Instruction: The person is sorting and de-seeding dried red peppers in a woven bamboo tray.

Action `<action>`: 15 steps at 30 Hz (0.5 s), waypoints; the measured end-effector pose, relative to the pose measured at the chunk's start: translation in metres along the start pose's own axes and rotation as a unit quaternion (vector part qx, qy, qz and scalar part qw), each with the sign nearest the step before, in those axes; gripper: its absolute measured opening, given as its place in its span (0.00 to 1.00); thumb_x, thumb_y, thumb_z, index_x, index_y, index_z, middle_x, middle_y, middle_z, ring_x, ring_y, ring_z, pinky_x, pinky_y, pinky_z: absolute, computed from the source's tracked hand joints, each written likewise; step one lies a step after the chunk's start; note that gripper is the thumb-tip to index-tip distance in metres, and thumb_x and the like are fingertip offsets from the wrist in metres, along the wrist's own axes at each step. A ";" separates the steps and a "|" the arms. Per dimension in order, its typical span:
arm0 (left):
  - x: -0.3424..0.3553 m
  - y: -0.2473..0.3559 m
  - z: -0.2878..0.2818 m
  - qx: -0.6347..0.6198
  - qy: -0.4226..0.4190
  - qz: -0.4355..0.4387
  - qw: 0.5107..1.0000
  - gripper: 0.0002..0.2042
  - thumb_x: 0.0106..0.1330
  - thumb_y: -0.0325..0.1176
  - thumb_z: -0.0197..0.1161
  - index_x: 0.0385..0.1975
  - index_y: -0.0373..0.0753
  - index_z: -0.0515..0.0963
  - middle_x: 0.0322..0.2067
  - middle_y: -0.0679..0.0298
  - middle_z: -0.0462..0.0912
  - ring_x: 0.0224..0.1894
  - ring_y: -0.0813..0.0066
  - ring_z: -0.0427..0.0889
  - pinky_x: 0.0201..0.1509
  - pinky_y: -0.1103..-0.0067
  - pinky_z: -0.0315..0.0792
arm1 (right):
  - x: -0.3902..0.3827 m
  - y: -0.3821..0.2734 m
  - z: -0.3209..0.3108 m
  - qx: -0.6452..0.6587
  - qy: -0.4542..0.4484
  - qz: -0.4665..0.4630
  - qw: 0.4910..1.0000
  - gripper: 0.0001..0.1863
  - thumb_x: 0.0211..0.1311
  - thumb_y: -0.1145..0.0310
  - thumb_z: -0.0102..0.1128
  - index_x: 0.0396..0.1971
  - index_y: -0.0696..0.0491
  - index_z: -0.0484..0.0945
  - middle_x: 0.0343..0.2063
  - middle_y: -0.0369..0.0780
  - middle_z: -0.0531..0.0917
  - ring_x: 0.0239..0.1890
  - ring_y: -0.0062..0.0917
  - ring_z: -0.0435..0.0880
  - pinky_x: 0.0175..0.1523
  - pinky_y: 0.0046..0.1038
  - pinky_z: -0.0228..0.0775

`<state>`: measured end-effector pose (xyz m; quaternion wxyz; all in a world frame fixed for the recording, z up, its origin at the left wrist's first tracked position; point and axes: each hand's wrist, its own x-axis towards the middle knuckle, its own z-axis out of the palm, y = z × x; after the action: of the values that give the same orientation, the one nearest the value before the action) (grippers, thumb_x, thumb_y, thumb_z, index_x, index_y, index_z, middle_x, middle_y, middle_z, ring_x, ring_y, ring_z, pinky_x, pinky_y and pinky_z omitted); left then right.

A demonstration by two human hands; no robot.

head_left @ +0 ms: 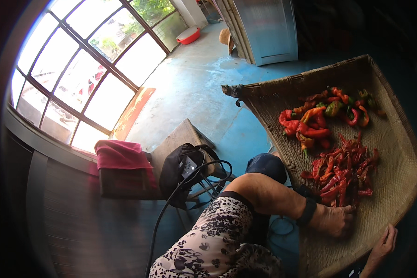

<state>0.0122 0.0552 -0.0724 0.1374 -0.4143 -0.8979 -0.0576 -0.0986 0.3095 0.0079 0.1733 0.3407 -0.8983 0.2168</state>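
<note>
A large woven bamboo tray lies tilted at the right. Fresh peppers, mostly red with some orange and green, sit in its far part. Nearer me lies a heap of shrivelled dried red chillies. My left hand, with a black band at the wrist, reaches into the tray at the near edge of that heap. Its fingers are curled down, and whatever they hold is hidden. At the near right, my right hand grips the tray's rim.
Left of the tray are a wooden stool with a black bag and a red cloth over a dark box. A black cable loops beside my left arm. Farther off stand a blue door, a red basin and large windows.
</note>
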 end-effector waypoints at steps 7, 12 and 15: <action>-0.028 -0.014 -0.025 0.037 -0.078 -0.024 0.996 0.15 0.56 0.32 0.53 0.45 0.42 0.73 0.45 0.64 0.76 0.59 0.61 0.68 0.68 0.55 0.54 | 0.029 -0.081 0.019 0.122 -0.107 -0.023 0.986 0.05 0.59 0.80 0.56 0.35 0.61 0.77 0.28 0.47 0.81 0.30 0.40 0.81 0.35 0.33 0.71; -0.019 -0.030 -0.045 -0.005 0.036 -0.004 0.999 0.12 0.52 0.32 0.57 0.37 0.42 0.75 0.30 0.66 0.75 0.45 0.67 0.74 0.64 0.64 0.62 | 0.030 -0.071 0.015 0.185 -0.221 0.028 0.957 0.02 0.57 0.80 0.55 0.30 0.60 0.74 0.24 0.49 0.77 0.26 0.42 0.77 0.31 0.36 0.68; -0.014 -0.029 -0.044 -0.031 -0.012 0.003 0.999 0.09 0.53 0.32 0.58 0.34 0.42 0.75 0.27 0.66 0.73 0.43 0.68 0.74 0.63 0.65 0.62 | 0.020 -0.062 0.020 0.159 -0.311 0.031 0.937 0.05 0.56 0.79 0.56 0.33 0.60 0.74 0.27 0.46 0.78 0.28 0.36 0.77 0.35 0.32 0.68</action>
<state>0.0075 0.0161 -0.0345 0.1141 -0.4216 -0.8960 -0.0799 -0.0735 0.2469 0.0174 -0.1778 0.3859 -0.8712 0.2458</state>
